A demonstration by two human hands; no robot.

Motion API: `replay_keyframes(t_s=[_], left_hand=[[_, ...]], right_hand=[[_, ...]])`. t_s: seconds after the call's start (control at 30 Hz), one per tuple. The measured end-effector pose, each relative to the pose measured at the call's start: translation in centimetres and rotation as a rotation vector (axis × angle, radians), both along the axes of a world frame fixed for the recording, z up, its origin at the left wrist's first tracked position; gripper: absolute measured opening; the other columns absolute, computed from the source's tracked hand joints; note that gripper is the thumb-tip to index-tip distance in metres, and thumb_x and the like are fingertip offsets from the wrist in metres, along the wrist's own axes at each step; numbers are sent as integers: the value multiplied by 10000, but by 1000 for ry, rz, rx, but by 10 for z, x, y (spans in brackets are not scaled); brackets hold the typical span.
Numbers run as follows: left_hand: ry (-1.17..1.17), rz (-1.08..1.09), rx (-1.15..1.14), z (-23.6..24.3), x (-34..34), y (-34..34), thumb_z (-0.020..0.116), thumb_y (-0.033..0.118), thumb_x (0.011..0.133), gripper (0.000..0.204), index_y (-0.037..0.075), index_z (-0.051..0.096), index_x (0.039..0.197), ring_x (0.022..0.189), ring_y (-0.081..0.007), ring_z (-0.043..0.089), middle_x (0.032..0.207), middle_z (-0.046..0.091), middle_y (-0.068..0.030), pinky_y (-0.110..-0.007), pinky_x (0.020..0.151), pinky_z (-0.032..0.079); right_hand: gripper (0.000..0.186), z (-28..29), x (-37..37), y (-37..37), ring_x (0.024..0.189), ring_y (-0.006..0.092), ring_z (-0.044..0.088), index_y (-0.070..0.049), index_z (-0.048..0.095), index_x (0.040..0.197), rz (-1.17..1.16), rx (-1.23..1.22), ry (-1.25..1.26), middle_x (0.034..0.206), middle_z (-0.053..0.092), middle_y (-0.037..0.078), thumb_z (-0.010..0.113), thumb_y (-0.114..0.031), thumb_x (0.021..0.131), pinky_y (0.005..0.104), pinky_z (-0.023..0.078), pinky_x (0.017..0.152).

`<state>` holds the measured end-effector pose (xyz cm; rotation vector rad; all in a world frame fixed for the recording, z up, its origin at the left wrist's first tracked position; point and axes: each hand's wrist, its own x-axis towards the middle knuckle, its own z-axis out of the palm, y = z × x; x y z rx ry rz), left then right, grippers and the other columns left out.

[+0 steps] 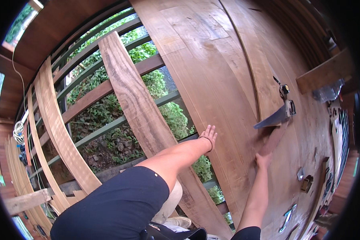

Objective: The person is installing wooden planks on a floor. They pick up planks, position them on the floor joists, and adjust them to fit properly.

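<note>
My left hand [209, 137] lies flat, fingers spread, on the edge of the laid floorboards [212, 104], a beaded bracelet at its wrist. My right hand [263, 161] is closed round the near end of a short wooden piece [273, 140], which is blurred by motion. Just beyond that piece, a hand saw [273, 118] rests with its blade across the near end of a loose board [264, 86]. Beside the saw's handle sits a black and yellow tape measure [284, 89].
Left of my left hand, a grained plank [132, 88] spans green and brown joists [104, 132], with open gaps over plants below. Curved planks [58, 124] lie farther left. A wooden block [307, 184], a metal tool [288, 218] and a clear plastic bag [328, 93] are at right.
</note>
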<state>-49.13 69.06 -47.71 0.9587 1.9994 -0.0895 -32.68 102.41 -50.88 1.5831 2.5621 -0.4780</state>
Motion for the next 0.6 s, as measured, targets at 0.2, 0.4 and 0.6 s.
replay_keyframes(t_s=[0.2, 0.4, 0.6], left_hand=[[2, 19, 22, -3, -4, -1, 745, 130, 719, 1126, -5, 43, 1588, 1513, -486, -27, 1619, -113, -321, -500, 1218, 146], [-51, 107, 162, -31, 3, 49, 586, 231, 908, 780, 67, 221, 1578, 1539, -375, 54, 1665, 51, -191, -523, 1220, 172], [-25, 6, 90, -119, 9, 53, 454, 293, 982, 667, 60, 249, 1572, 1534, -401, -22, 1666, 14, -200, -508, 1243, 69]], right_hand=[[1102, 24, 72, 20, 1346, 425, 437, -66, 277, 1532, 202, 47, -98, 1443, 471, 261, 789, -273, 578, 472, 368, 1135], [1176, 49, 194, -5, 1350, 413, 444, -30, 158, 1557, 258, -135, -65, 1487, 421, 263, 798, -305, 610, 465, 365, 1133], [1162, -2, 194, -68, 1381, 369, 428, 1, 97, 1561, 167, -380, 125, 1523, 379, 260, 803, -335, 701, 435, 336, 1155]])
